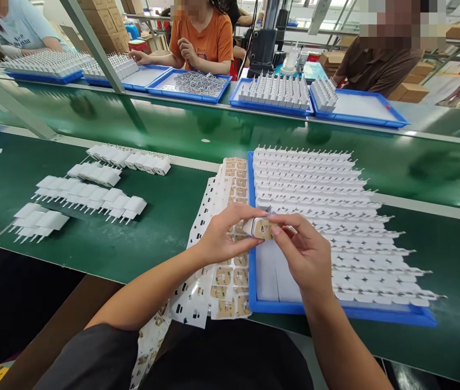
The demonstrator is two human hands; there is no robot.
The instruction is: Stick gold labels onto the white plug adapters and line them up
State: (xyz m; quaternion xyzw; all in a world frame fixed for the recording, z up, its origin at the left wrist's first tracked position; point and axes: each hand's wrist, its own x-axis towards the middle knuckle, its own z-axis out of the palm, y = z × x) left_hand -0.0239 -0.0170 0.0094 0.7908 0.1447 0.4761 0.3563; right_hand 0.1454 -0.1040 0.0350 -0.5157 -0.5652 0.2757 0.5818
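At the centre of the frame the left hand [222, 238] is pinching a small white plug adapter [254, 226] between thumb and fingertips, while the right hand [303, 254] is closing thumb and forefinger narrowly on a tan sticker label [263, 229] lying against the adapter's face. The adapter is looking light and rigid, a hard plastic shell that is probably smooth and a little slippery, so holding it by its flat sides, clear of the metal prongs, seems the safest grip; the label is appearing thin, limp and tacky, best handled by an edge only. Both are hovering just above the near left corner of the blue tray [335, 310], which is filling the centre right with rows of white adapters [327, 216] lying prongs to the right. Just left of the tray, sheets of labels [234, 276] and peeled backing sheets [197, 292] are overlapping and spilling off the green bench [132, 238] toward the lower edge. At mid left, finished adapters in loose rows [87, 197] are lying well apart from the hands. Across the green conveyor belt [214, 127], in the upper part of the frame, other people are sitting behind more blue trays [355, 111]. Nothing is crowding the hands except the label sheets directly beneath.
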